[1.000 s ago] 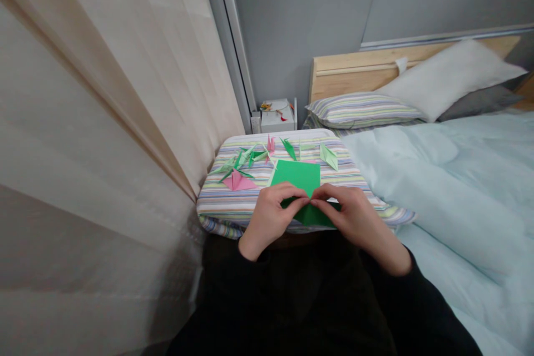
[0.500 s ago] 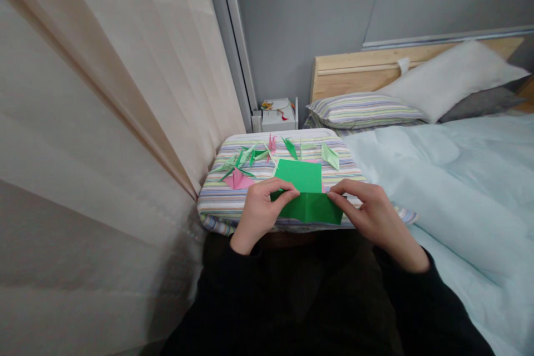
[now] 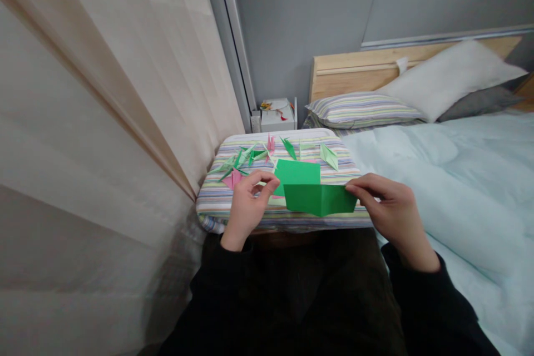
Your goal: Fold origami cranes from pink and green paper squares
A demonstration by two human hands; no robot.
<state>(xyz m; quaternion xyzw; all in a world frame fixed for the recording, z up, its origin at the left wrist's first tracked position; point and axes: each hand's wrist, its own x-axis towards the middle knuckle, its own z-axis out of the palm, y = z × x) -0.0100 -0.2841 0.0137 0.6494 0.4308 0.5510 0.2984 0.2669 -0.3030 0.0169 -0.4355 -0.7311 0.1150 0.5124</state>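
Note:
My right hand pinches a folded sheet of dark green origami paper at its upper right corner. The sheet hangs over the near part of the cloth-covered table, with a crease down its middle. Just left of the paper, and apart from it, my left hand has its thumb and index fingertips together with nothing visible between them. Behind the folded sheet lies a flat bright green square of paper. Light green and pink paper edges peek out from under the square.
Folded green paper cranes and pink folded pieces lie at the table's left. A pale green folded piece is at the far right. A curtain hangs left; a bed stands right.
My left hand has let go of the folded green paper and moved slightly left. My right hand has shifted right with the paper, which now hangs from its corner.

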